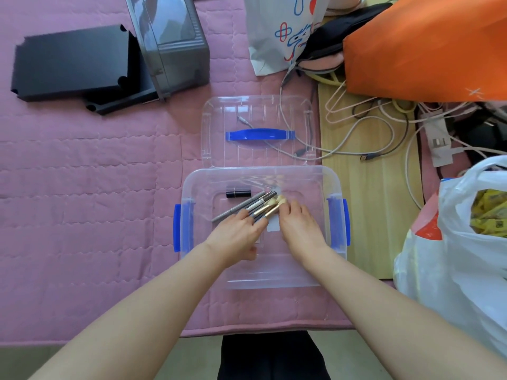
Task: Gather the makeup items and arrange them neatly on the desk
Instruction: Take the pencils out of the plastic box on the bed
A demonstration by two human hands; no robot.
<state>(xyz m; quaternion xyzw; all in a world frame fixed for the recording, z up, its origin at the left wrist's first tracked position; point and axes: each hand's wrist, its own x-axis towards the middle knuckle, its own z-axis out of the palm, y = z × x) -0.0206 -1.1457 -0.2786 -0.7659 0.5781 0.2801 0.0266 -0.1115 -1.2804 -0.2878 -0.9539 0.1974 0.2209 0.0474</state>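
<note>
Makeup brushes (262,204) gripped in left hand (236,237); relaxed right hand (299,223) touching bristles; lipstick (238,193) just beyond left fingertips.

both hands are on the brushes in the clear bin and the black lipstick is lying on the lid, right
Not the lid: the head view shows the black lipstick inside the clear bin, beside the brushes. The left hand and right hand are on the brushes.

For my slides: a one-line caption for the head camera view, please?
Left hand holds makeup brushes in a clear box, right hand touches their tips; lipstick beside, lid behind.
</note>
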